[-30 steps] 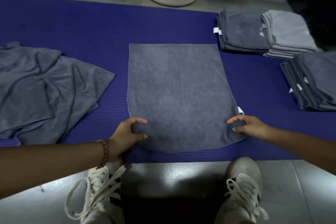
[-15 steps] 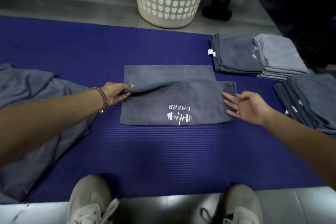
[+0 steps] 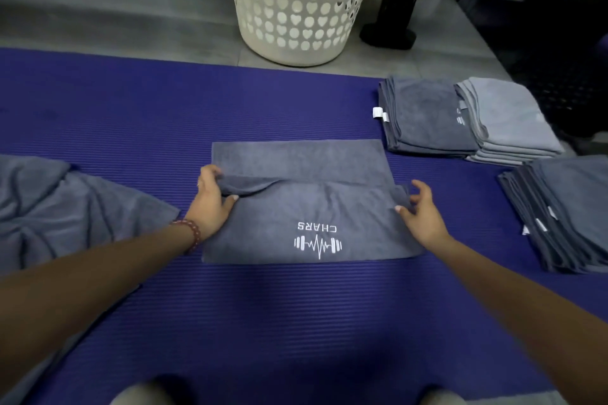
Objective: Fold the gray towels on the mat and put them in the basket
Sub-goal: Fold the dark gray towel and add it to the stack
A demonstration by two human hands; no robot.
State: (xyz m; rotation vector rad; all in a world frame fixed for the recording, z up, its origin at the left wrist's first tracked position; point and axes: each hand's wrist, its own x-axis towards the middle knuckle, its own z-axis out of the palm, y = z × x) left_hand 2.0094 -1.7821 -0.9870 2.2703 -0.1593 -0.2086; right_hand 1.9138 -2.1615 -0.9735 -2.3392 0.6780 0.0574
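A gray towel (image 3: 306, 207) with a white "CHARS" dumbbell logo lies folded over on the blue mat (image 3: 131, 115), its near layer short of the far edge. My left hand (image 3: 210, 199) pinches the left corner of the upper layer. My right hand (image 3: 419, 207) pinches the right corner of that layer. The white basket (image 3: 296, 6) with heart-shaped holes stands on the floor beyond the mat, straight ahead.
Unfolded gray towels (image 3: 59, 207) lie heaped on the mat at the left. Folded stacks sit at the right: a dark stack (image 3: 424, 115), a lighter stack (image 3: 506, 118) and a nearer stack (image 3: 566, 210). Dark equipment (image 3: 394, 16) stands beside the basket.
The towel's near half was brought over onto the far half, showing the logo. Since half a second ago my right hand has closed on the right corner, and my head has come closer.
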